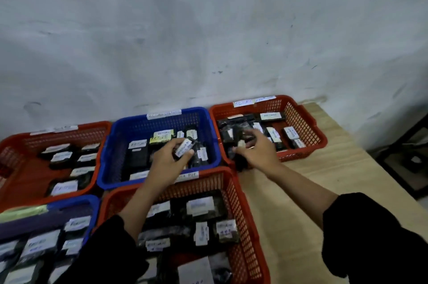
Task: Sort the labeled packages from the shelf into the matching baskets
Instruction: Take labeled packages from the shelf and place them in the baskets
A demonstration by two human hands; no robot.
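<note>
Left hand (168,159) pinches a labeled package (184,148) over the blue basket (111,161); right hand (256,150) grips a dark package (240,162) at the red basket (308,126); three more filled baskets crowd the counter (324,172)

Both bare forearms are extended forward from black sleeves toward 12 o'clock. The left hand (169,159) is held palm-down, fingers curled in a pinch grip. The right hand (257,150) is angled toward 11 o'clock, fingers curled downward, grip unclear.
</note>
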